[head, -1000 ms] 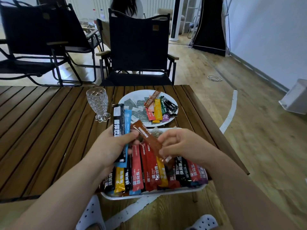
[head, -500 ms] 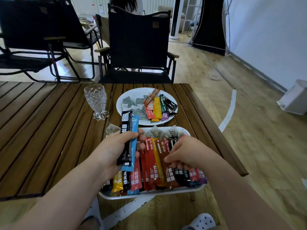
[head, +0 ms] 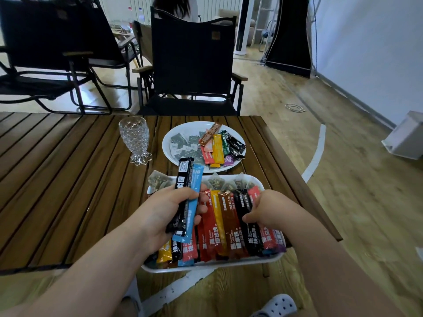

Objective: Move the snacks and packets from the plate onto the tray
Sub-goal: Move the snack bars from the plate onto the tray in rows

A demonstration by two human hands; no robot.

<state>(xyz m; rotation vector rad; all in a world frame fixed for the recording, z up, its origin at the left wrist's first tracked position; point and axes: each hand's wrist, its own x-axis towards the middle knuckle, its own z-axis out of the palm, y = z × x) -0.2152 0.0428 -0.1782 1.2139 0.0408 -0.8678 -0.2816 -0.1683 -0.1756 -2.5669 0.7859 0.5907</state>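
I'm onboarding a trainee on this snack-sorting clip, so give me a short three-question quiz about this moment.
1. True or false: the plate has no packets left on it.
2. What does the left hand hold? A) one yellow packet B) a black packet and a blue packet C) the glass
3. Fill in: the right hand touches stick packets lying in the ___.

Key: 1 false, several packets still lie on it. 2 B. 3 tray.
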